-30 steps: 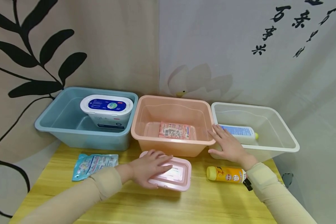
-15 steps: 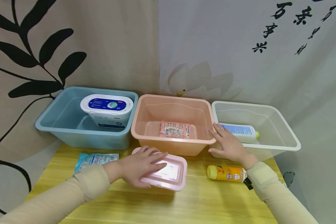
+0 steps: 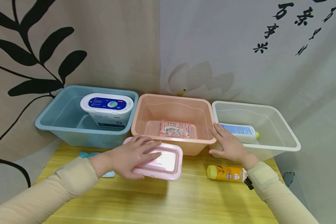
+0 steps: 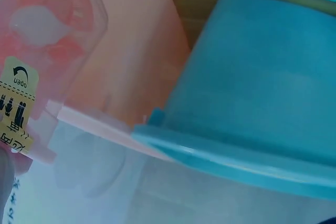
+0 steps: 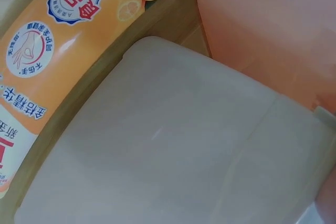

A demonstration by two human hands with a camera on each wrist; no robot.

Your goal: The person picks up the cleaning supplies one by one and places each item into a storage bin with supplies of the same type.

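Left hand (image 3: 128, 158) has pink plastic box (image 3: 164, 161) lifted off wood-grain table (image 3: 201, 202).
Orange bottle (image 3: 226, 173) with yellow cap on its side near right sleeve (image 3: 271, 183); blue packet (image 3: 109, 174) mostly hidden behind left wrist. Left grip: from above, fingers across lid, thumb at near edge; box just in front of peach bin (image 3: 189, 148). Right hand (image 3: 229, 146): fingers spread, fairly straight, nothing held, at white bin's (image 3: 271, 127) near-left corner. Behind: white-lidded tub (image 3: 110, 115) in blue bin (image 3: 95, 140), pink packet (image 3: 175, 129) in peach, white bottle (image 3: 239, 133) in white.
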